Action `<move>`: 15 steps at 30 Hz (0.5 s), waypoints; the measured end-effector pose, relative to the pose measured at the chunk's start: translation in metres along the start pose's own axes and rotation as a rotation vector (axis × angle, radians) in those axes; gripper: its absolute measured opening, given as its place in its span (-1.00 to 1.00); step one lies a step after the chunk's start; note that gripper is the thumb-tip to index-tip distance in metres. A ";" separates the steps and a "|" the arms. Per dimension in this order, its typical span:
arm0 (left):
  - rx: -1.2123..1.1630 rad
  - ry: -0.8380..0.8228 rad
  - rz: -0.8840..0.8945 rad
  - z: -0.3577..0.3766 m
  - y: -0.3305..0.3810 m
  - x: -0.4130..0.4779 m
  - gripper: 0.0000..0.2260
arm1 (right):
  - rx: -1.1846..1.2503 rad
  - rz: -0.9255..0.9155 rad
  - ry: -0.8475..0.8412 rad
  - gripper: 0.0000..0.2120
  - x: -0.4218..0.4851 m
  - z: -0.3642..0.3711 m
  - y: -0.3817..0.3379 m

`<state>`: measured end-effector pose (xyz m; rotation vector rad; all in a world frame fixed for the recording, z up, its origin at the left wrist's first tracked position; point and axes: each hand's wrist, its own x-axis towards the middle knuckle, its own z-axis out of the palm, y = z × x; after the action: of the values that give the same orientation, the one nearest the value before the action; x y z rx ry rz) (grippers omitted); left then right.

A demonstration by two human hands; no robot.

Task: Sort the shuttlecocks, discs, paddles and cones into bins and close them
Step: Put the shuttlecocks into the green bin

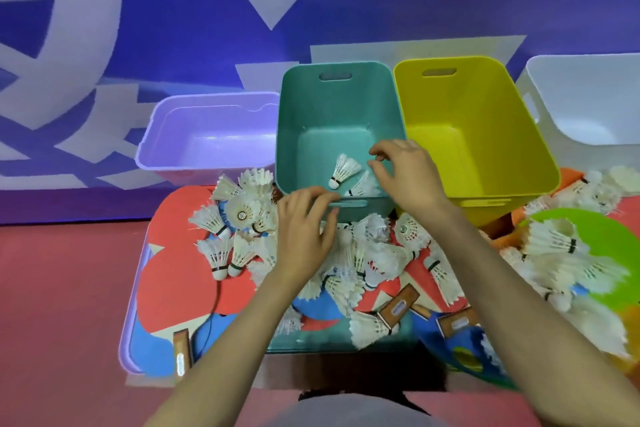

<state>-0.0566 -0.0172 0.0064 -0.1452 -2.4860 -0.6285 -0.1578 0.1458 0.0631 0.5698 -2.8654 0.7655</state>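
A teal bin [311, 107] stands in the middle with two white shuttlecocks inside: one shuttlecock [344, 170] tilted cork-down and another [363, 185] by the near wall. My right hand [405, 173] hovers over the bin's near right corner, fingers loosely bent and holding nothing. My left hand [304, 232] grips the teal bin's near rim, fingers over the edge and thumb on the front wall. A heap of shuttlecocks [374, 253] lies in front of the bin, over red paddles [176, 274] and blue discs [318, 308].
A purple bin [207, 135] stands left of the teal one. A yellow bin [478, 135] and a white bin [588, 97] stand to the right. A green disc [595, 229], orange pieces [502, 229] and more shuttlecocks [554, 246] lie at right. Paddle handles [398, 308] stick out near me.
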 end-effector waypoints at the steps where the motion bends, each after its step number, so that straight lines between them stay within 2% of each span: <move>1: -0.015 -0.016 0.000 0.002 0.000 -0.006 -0.85 | 0.033 -0.005 0.057 -0.80 -0.013 0.000 -0.001; 6: -0.065 -0.128 -0.018 0.008 0.004 -0.023 -0.86 | 0.087 0.005 0.194 -0.75 -0.071 0.011 -0.001; 10: -0.005 -0.282 -0.062 0.011 0.012 -0.026 -0.82 | 0.102 0.069 0.245 -0.75 -0.101 0.020 0.001; 13: 0.003 -0.352 -0.128 0.013 0.020 -0.023 -0.73 | 0.089 0.163 0.207 -0.81 -0.119 0.026 0.006; 15: 0.027 -0.375 -0.161 0.019 0.027 -0.019 -0.66 | 0.058 0.218 0.122 -0.82 -0.127 0.031 0.015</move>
<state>-0.0441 0.0159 -0.0065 -0.0564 -2.8891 -0.6844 -0.0470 0.1842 0.0029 0.2101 -2.8298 0.8833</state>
